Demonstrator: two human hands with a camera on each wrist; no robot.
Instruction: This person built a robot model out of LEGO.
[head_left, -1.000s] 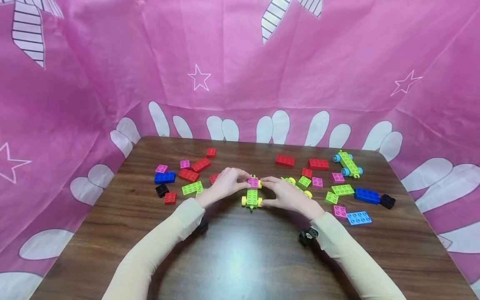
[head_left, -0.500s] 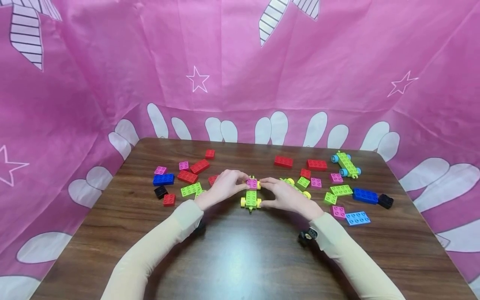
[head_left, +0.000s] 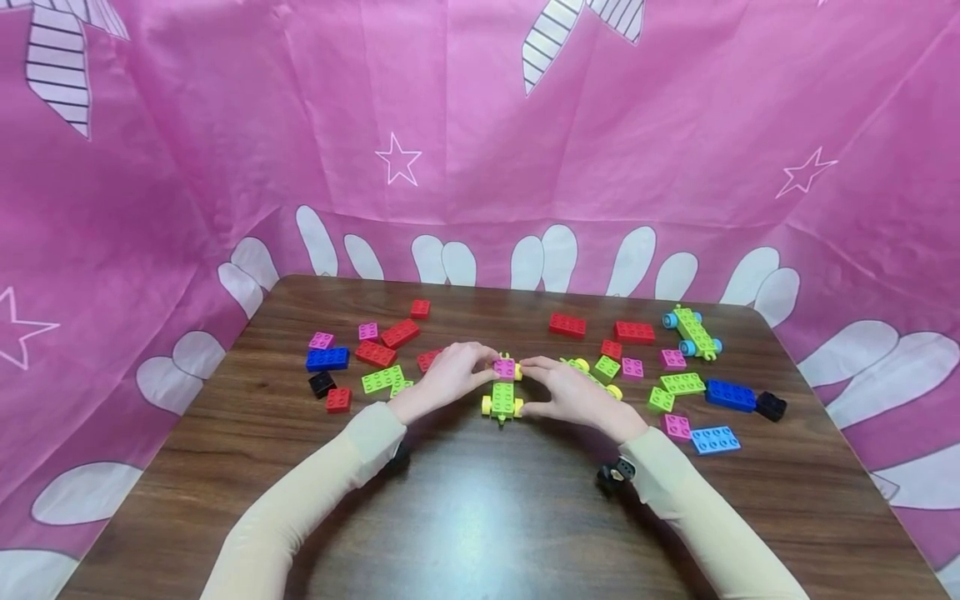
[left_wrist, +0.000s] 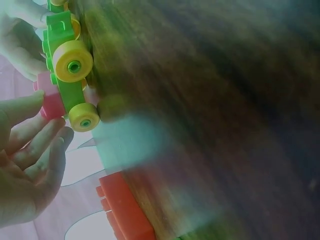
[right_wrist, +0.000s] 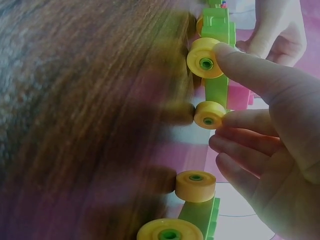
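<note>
Your left hand and your right hand met in the middle of the bench, one on each side of the little green car. Your left fingers were bent around the pink brick at the far end of the car, pinching it so it sat flat on the studs. Your right thumb pushed on a yellow wheel, and your other right fingers curled by the next wheel, so the car did not roll away on the smooth wood.

The car stood on its four wheels, just in front of you, pointing far and near.

Just right of your right hand lay another green car with yellow wheels. Loose bricks lay on both sides: red brick and blue brick on the left, blue brick on the right. A green car with blue wheels stood at the far right. A pink sheet hung behind the bench.
</note>
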